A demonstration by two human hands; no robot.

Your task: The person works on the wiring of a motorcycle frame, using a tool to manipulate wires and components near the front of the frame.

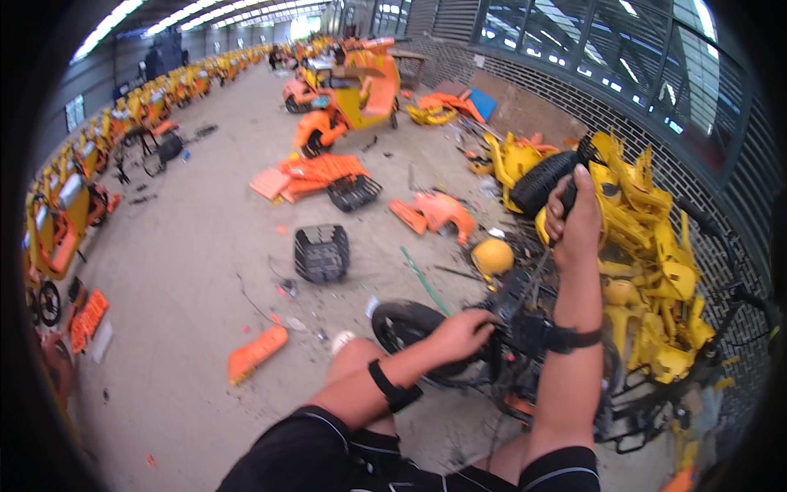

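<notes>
A stripped black scooter frame (525,336) lies low in front of me, with its wheel (403,328) to the left. My left hand (466,334) reaches over the wheel to the frame, fingers bent and pressed together; whatever they pinch is hidden. Higher up, my right hand (576,217) is wrapped round a black handle (567,199), thumb pointing up. Thin cables or a shaft run down below that fist, so the handle's kind is unclear. A dark strap circles each of my forearms.
Yellow body panels (656,279) are heaped against the brick wall at right. A black basket (321,253), an orange panel (257,354) and orange fairings (316,176) lie on the floor. An orange-yellow scooter (352,107) stands beyond; rows of yellow scooters (123,123) line the left.
</notes>
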